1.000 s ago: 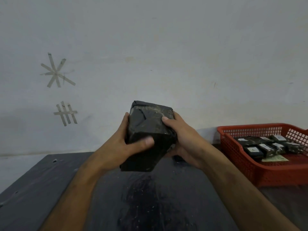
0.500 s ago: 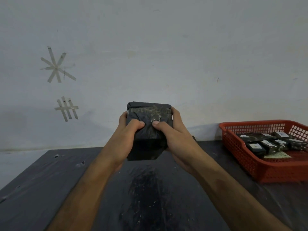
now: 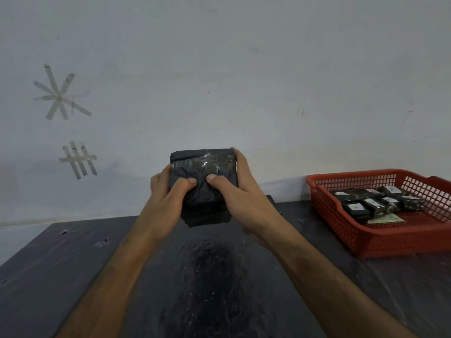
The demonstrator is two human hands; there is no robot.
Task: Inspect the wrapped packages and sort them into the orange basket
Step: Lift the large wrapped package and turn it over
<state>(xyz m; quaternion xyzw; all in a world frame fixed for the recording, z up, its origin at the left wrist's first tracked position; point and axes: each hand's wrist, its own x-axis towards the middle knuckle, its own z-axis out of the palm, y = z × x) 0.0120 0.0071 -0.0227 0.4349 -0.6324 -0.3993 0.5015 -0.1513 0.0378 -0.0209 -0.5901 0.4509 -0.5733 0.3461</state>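
1. Package (image 3: 203,181), black-wrapped, held up above the worktop (image 3: 61,269), clamped between left hand (image 3: 166,203) and right hand (image 3: 240,191), thumbs pressed into its near face.
2. Basket (image 3: 366,230) well off to the right (several labelled packages already inside).
3. Risk, probably: slick wrap slipping during the turn; hard thumb pressure tearing it.

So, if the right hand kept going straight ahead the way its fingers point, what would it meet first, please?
The right hand grips the package, its fingers pointing up and away. Straight on, nothing stands before the bare wall, probably the first thing met, though depth is unclear. The basket lies off to its right.
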